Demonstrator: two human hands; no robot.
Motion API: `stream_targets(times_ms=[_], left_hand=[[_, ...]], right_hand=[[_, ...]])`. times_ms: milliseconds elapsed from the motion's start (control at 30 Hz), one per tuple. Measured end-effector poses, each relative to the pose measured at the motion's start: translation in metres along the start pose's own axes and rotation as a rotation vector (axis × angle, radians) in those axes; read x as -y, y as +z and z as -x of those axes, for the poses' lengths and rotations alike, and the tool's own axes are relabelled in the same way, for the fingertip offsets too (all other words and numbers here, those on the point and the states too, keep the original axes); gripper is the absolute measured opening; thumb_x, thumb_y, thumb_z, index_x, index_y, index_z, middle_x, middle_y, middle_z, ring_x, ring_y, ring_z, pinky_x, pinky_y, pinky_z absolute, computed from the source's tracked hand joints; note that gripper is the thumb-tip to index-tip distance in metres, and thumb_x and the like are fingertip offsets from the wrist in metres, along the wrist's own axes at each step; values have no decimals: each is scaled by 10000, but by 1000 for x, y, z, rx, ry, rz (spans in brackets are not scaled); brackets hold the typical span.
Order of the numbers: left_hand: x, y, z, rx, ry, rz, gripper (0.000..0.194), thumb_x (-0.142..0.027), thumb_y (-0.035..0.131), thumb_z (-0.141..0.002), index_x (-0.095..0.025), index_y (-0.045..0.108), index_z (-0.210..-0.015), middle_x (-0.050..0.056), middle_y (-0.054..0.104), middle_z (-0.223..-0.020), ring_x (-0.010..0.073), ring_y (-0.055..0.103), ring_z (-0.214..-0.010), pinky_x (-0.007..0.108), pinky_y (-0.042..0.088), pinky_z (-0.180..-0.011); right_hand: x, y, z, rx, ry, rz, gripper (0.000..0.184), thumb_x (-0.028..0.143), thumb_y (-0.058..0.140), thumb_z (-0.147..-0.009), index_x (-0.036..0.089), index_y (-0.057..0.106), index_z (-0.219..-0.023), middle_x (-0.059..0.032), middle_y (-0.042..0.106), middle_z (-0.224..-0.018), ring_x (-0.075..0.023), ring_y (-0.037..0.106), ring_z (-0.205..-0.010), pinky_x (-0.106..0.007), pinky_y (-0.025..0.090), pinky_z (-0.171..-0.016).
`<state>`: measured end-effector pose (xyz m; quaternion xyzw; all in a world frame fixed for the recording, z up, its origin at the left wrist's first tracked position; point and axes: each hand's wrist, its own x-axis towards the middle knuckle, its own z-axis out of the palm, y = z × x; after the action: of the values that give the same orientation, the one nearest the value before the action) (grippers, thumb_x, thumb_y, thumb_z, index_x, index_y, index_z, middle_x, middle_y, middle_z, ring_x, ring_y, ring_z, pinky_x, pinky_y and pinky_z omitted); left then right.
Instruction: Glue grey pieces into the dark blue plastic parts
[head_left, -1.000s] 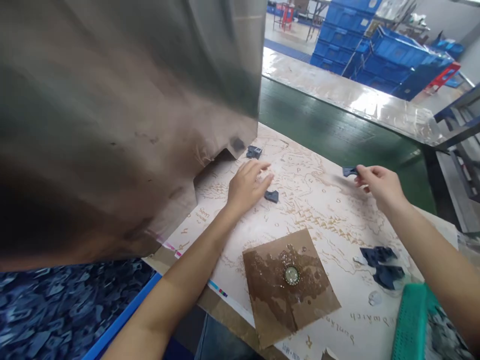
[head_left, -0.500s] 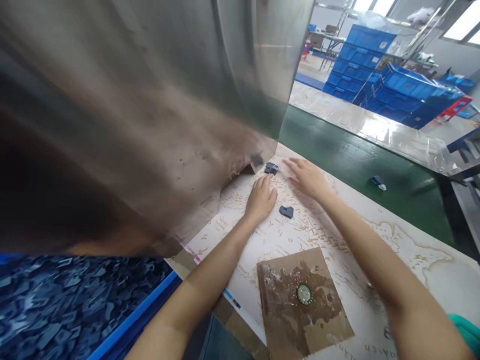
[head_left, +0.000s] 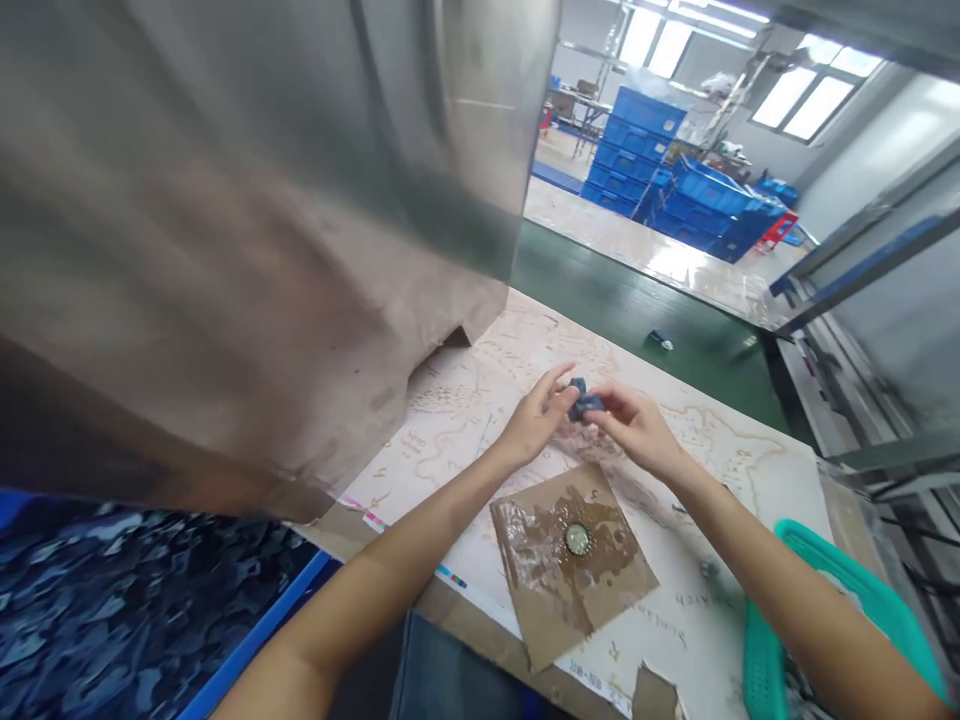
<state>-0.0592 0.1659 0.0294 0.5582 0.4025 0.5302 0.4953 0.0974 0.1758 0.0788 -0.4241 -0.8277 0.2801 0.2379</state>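
Above the printed white sheet [head_left: 442, 410], my two hands meet. My left hand [head_left: 534, 420] pinches a small dark blue-grey plastic part [head_left: 577, 386] between thumb and fingers. Thumb and fingers of my right hand [head_left: 637, 428] grip a second such plastic part [head_left: 589, 404]. The two parts are close together and overlap in view; whether they are joined I cannot tell. Nearer to me lies a wet brown cardboard square [head_left: 536, 580] with a small round dish-like cap [head_left: 577, 539] on it.
A big metal panel [head_left: 247, 220] rises at left. Below it stands a blue bin of many dark parts [head_left: 135, 610]. Behind the sheet runs a green belt [head_left: 585, 285] carrying a small dark part [head_left: 661, 340]. A teal basket [head_left: 757, 650] sits at right; blue crates [head_left: 634, 140] stand beyond.
Both hands have picked up the two plastic parts from the sheet and brought them together nearer to me. The view has turned right, showing the teal basket.
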Motion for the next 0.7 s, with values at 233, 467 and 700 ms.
stream_targets(times_ms=[233,467,700], left_hand=[[-8,11,15,131,88,-295,408,-482,348,-852,-205,341,-552,-29,400,-535,123,416,-549,248,355,-565],[-6,-11,2,-32,-84,-574,401,-456,396,-851,-207,358,-538,-19,417,-505,151,458,-553,263,330,-554],[-26,-5,17,48,230,-769,174,-312,542,-763,-185,641,-829,102,649,-1020,260,535,-1047,345,452,-823]], right_hand=[[25,11,58,-118,-118,224,146,227,459,-868,174,592,-900,-36,669,-733,-127,595,-605,-237,474,-548],[28,23,63,-144,-323,479,195,150,417,-857,193,604,-891,-50,666,-739,-158,600,-628,-257,442,-563],[20,-2,70,-423,-385,865,271,268,481,-884,207,518,-622,-14,547,-515,-149,466,-481,-283,318,-490]])
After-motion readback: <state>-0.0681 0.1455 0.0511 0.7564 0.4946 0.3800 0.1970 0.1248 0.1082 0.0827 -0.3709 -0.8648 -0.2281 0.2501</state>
